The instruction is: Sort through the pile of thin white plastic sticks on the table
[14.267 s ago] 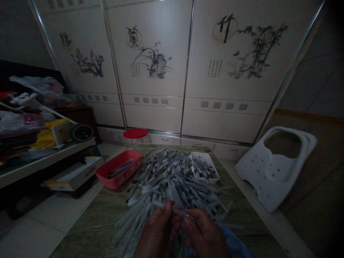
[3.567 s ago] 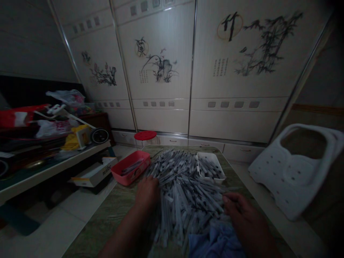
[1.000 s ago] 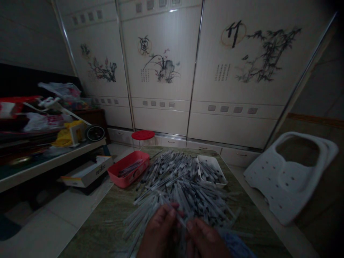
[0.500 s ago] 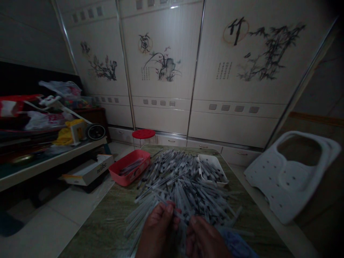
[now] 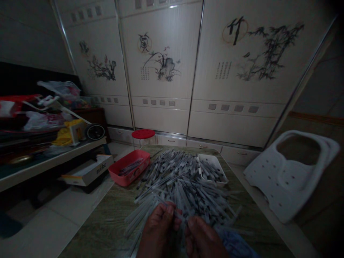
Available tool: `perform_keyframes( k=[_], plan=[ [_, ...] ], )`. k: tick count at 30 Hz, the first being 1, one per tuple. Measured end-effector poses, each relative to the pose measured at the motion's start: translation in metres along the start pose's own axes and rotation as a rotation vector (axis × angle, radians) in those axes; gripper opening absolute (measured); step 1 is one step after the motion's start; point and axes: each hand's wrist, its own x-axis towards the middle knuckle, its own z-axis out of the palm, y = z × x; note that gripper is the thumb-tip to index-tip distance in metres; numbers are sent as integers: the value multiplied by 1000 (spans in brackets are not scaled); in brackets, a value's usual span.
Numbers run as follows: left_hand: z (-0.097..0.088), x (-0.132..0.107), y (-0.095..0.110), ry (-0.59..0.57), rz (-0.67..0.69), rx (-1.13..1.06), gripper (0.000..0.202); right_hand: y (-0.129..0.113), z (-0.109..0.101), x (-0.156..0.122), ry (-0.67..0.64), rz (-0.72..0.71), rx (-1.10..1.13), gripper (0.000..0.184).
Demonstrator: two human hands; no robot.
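Closed together low over the table, a left hand (image 5: 158, 233) and a right hand (image 5: 203, 239) hold a small bunch of slender translucent plastic tubes (image 5: 176, 214) between curled fingers, the thumbs and fingertips bunched close and partly hiding how many tubes are caught. Directly ahead of the grip, and running beneath it, spreads a loose heap of matching tubes (image 5: 182, 190), crossed at every angle on a mottled green tabletop (image 5: 94, 229). Ahead and to the left of the grip sits a red plastic tray (image 5: 120, 180) with a few tubes lying side by side; ahead and to the right, a white rectangular plastic tray (image 5: 219, 184) holds a dark-flecked pile of them at the far end of the table. A crumpled blue cloth (image 5: 236, 246) lies just beside the right hand. The risk appears to lie in the crossings: any tube tugged from the bunch could drag its neighbours and disturb the heap. Thin ends pointing toward the table's right side could roll or be knocked off, while the dim light could make a faulty or stray tube easy to miss, and the cloth could snag loose ends.
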Motion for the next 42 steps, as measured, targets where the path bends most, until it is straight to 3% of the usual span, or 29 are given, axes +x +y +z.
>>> perform_keyframes(
  k=[5,10,15,19,23,28,32,36,42],
  plan=[
    [0,0,1,17,-10,-25,43,-1,-2,0,6,-133,-101,74],
    [3,-2,-1,-15,-17,-25,43,1,-2,2,-2,-39,-87,76],
    [3,-1,-1,26,2,-38,44,2,-3,4,16,-114,-130,68],
    [2,-2,0,29,-13,-15,45,-1,-2,2,-23,-18,-69,72],
    [4,-3,1,19,14,-16,46,-5,-2,2,-9,-75,-34,66],
    [6,-3,0,-25,-22,-14,46,-2,-2,5,-37,-9,0,66],
    [3,0,0,41,23,22,48,3,-3,7,-2,-69,49,68],
    [1,1,-1,23,0,38,47,7,-6,8,-16,-34,-32,73],
    [3,0,-1,43,25,27,46,11,-7,12,49,-131,-29,72]
  ],
)
